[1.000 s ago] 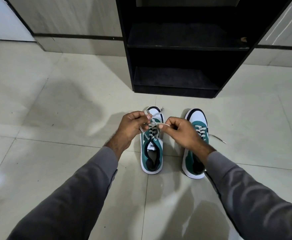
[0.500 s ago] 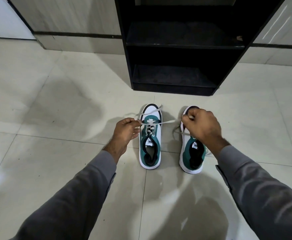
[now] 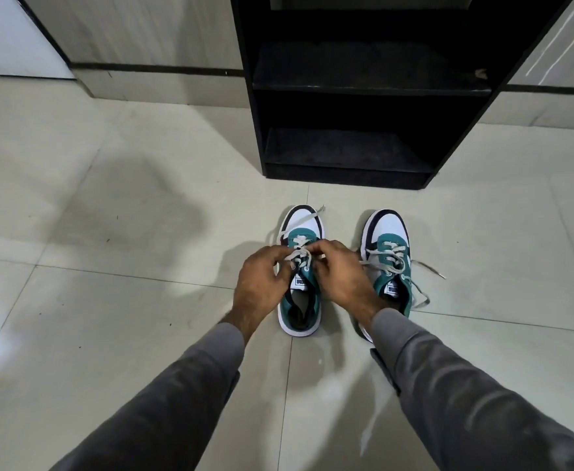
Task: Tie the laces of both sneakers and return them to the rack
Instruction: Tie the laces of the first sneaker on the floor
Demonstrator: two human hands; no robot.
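Two teal, white and black sneakers stand side by side on the tiled floor, toes toward the rack. Over the left sneaker [image 3: 302, 300] my left hand [image 3: 262, 283] and my right hand [image 3: 341, 277] meet, fingers pinched on its grey laces [image 3: 300, 255] above the tongue. One lace end trails over its white toe. The right sneaker [image 3: 389, 256] is untouched, and its grey laces [image 3: 425, 266] lie loose over the upper and onto the floor at the right. My right wrist hides its heel.
The black shoe rack [image 3: 347, 147] stands just beyond the sneakers, with two dark shelves visible, both bare. A grey wall with a dark strip runs behind it. Pale glossy floor tiles [image 3: 126, 266] spread to the left and right.
My hands had pulled the left sneaker's lace ends wide apart. They have now come back together over its tongue, fingers closed on the laces. The sneakers have not moved.
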